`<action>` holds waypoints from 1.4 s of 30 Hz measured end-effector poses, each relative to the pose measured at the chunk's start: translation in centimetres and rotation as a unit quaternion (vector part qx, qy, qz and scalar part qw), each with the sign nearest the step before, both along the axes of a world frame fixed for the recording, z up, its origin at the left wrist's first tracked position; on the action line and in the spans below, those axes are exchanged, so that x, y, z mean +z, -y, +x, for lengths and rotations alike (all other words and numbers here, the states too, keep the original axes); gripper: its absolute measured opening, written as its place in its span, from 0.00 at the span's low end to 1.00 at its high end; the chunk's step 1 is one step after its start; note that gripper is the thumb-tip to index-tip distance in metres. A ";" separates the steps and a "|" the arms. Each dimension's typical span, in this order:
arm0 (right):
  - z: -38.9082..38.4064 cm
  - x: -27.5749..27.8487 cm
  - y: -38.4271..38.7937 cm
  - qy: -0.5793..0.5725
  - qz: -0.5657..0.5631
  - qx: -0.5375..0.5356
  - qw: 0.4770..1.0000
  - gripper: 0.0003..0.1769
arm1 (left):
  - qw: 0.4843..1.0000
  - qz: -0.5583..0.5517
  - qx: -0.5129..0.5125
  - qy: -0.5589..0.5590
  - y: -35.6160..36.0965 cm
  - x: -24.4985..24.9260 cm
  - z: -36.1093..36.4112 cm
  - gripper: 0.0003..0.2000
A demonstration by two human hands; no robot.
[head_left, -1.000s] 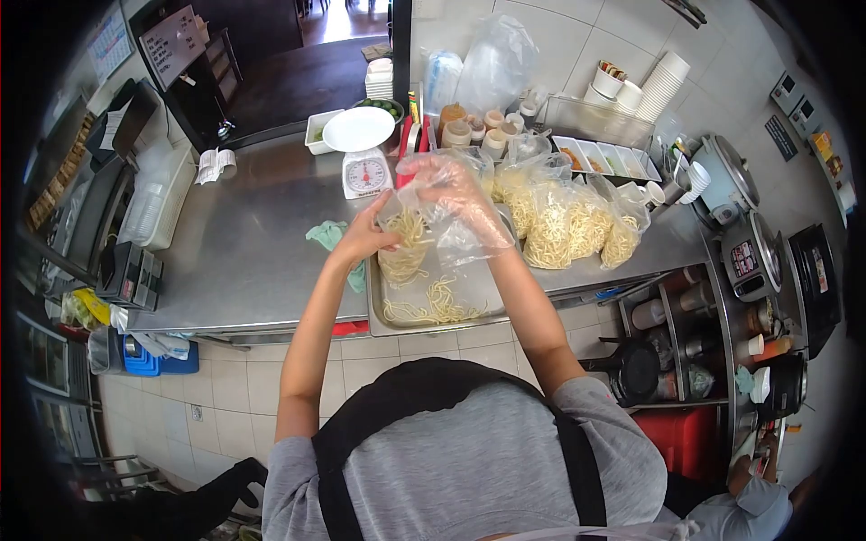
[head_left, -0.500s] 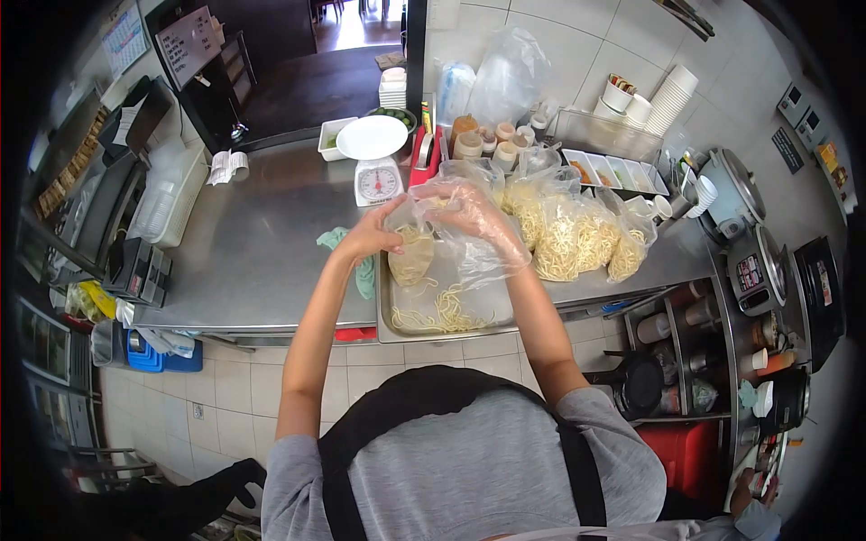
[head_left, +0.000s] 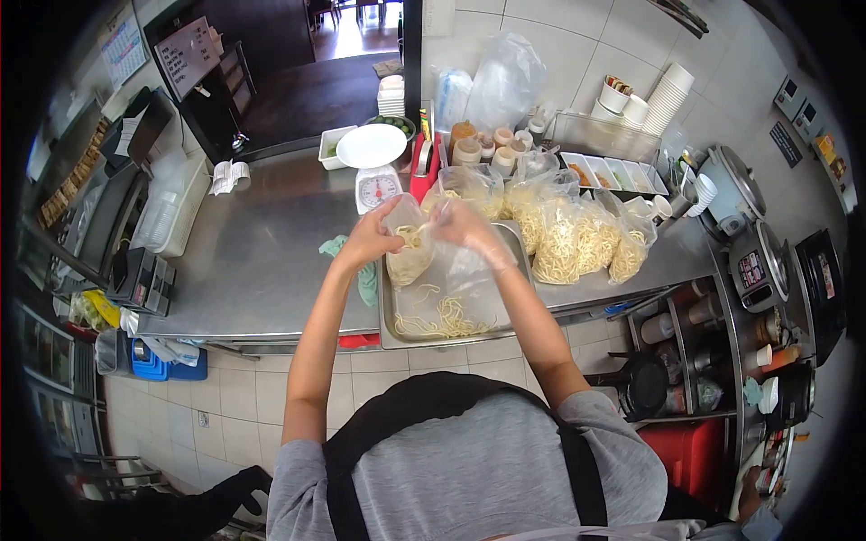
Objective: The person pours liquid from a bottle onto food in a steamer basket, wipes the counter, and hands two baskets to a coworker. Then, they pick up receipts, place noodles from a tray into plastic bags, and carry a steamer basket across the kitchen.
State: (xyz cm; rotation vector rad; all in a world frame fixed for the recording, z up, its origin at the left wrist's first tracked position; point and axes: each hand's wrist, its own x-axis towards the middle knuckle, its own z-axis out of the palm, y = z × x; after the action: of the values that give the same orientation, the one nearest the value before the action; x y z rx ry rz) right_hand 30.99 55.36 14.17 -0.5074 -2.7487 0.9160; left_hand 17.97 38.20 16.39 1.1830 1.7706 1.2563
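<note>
My left hand [head_left: 377, 236] is closed on the rim of a clear plastic bag of noodles [head_left: 410, 261], keeping it upright over a metal tray [head_left: 390, 332]. At the bag's mouth is my right hand [head_left: 466, 224], blurred, its fingers drawn together; I cannot tell what is in them. Thin clear plastic [head_left: 471, 270] hangs below the right hand and wrist. Loose noodles [head_left: 446, 317] lie in the tray's near part. Just beyond the hands stands a kitchen scale [head_left: 377, 189] with a white plate [head_left: 372, 146] on top.
Several filled noodle bags [head_left: 577, 243] crowd the counter to the right. Behind them stand sauce bottles [head_left: 466, 151] and a tray of condiments [head_left: 613, 171]. A green cloth [head_left: 365, 279] lies left of the tray. Rice cookers [head_left: 758, 270] are at far right, a white basket [head_left: 185, 203] at left.
My right hand has drawn its fingers in at the bag's mouth, and the plastic about it hangs lower. My left hand stays on the bag, whose mouth now shows noodles inside.
</note>
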 end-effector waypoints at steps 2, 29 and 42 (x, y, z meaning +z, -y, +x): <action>0.2 2.4 -0.7 -0.147 -0.249 0.081 0.954 0.17 | 1.000 0.011 -0.015 -0.007 0.1 0.2 0.5 0.37; 14.5 6.4 3.0 -0.225 -0.069 -0.171 0.957 0.19 | 0.975 0.138 0.078 -0.158 -9.3 15.0 -16.7 0.18; 21.4 0.5 2.6 -0.210 -0.180 -0.298 0.914 0.17 | 0.911 0.047 -0.017 -0.410 -15.4 3.5 -13.7 0.17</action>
State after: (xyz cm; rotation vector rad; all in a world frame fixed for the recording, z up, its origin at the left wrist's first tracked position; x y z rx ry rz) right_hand 52.38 52.75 14.66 -1.0031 -1.8717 1.1841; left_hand 4.24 53.64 19.86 1.9842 2.2516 0.8683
